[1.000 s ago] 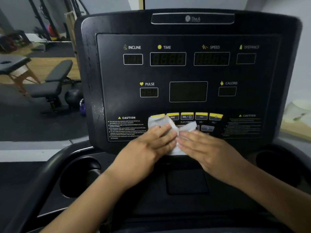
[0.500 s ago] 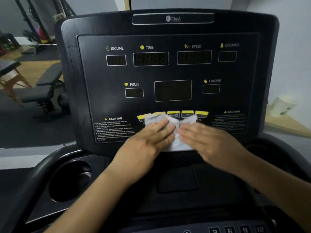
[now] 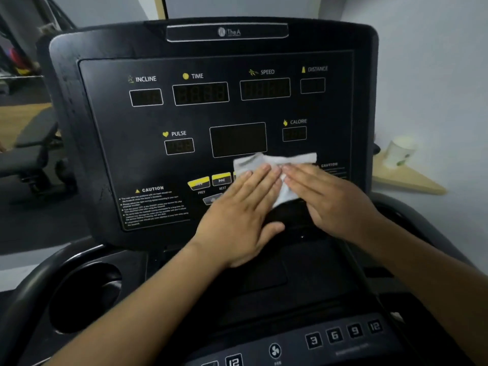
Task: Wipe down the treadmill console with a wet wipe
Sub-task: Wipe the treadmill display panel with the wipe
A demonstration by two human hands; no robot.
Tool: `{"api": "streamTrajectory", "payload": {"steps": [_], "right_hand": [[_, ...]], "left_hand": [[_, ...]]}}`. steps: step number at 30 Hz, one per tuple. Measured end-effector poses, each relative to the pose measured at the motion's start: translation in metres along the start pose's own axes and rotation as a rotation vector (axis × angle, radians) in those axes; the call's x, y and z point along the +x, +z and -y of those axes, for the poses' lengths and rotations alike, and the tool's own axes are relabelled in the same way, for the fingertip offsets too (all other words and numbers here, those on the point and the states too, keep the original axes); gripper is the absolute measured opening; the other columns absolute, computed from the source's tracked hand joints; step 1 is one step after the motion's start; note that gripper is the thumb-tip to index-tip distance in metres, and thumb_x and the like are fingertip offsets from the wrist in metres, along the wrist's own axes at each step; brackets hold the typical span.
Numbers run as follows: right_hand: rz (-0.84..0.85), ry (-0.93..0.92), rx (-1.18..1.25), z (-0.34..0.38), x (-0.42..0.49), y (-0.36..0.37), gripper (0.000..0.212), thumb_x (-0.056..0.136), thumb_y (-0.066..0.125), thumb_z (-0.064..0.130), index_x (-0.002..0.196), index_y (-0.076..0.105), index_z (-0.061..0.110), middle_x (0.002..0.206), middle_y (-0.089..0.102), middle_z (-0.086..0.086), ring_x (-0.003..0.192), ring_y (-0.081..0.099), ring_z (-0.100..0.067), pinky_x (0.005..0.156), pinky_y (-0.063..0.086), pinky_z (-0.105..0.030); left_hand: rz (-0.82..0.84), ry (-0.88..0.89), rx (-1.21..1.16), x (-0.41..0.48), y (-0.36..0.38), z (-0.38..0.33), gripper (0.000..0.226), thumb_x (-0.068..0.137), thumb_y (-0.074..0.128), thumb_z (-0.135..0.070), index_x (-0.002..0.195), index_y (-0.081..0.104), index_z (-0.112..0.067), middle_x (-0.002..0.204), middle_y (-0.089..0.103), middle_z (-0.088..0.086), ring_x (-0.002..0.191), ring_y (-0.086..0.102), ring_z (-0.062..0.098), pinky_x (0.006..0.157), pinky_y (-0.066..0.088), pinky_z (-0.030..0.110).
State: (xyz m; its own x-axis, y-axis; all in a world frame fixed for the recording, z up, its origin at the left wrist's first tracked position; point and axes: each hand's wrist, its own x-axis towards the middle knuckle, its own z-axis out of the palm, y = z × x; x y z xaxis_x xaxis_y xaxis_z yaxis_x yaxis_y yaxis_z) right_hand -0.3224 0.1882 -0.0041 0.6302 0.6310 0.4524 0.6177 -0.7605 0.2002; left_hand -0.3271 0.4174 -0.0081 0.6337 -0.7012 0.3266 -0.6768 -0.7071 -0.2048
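Mid-wipe: left hand (image 3: 237, 220) and right hand (image 3: 330, 199), fingers flat, press the wet wipe (image 3: 277, 165) at the console (image 3: 105, 154) centre; the upper displays look next.

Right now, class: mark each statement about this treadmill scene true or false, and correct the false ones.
1. The left hand and the right hand both press the wet wipe flat against the console. True.
2. The wet wipe covers the TIME window. False: it lies just below the large centre display.
3. A paper cup stands on the wooden shelf right of the console. True.
4. The hands hide every yellow button. False: the PREV button and NEXT button show beside the left hand.
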Motion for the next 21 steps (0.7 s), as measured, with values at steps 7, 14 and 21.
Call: {"api": "streamTrajectory", "payload": {"steps": [7, 14, 21], "right_hand": [[0.07, 0.108, 0.061, 0.02, -0.045, 0.01, 0.054, 0.082, 0.043, 0.003, 0.135, 0.047, -0.009, 0.145, 0.044, -0.022, 0.14, 0.035, -0.032, 0.113, 0.033, -0.041], [0.021, 0.026, 0.026, -0.029, -0.034, -0.008, 0.045, 0.092, 0.049, 0.01, 0.135, 0.049, -0.006, 0.145, 0.044, -0.021, 0.138, 0.037, -0.033, 0.11, 0.037, -0.046], [-0.038, -0.166, -0.054, -0.049, -0.064, 0.009, 0.044, 0.095, 0.052, 0.025, 0.135, 0.055, 0.005, 0.144, 0.048, -0.015, 0.134, 0.043, -0.034, 0.11, 0.033, -0.054]], "left_hand": [[0.042, 0.073, -0.067, -0.004, 0.021, -0.028, 0.074, 0.1, 0.015, -0.058, 0.154, 0.014, -0.007, 0.163, 0.006, 0.008, 0.151, -0.006, 0.022, 0.122, 0.005, 0.041], [0.0, 0.052, -0.053, 0.034, 0.005, -0.021, 0.071, 0.099, 0.011, -0.057, 0.155, 0.015, -0.014, 0.163, 0.006, 0.004, 0.15, -0.008, 0.023, 0.122, -0.002, 0.04], [-0.034, 0.032, -0.058, 0.027, 0.01, -0.04, 0.06, 0.101, 0.022, -0.053, 0.15, 0.035, -0.021, 0.161, 0.02, 0.001, 0.151, -0.004, 0.027, 0.121, 0.003, 0.044]]}}
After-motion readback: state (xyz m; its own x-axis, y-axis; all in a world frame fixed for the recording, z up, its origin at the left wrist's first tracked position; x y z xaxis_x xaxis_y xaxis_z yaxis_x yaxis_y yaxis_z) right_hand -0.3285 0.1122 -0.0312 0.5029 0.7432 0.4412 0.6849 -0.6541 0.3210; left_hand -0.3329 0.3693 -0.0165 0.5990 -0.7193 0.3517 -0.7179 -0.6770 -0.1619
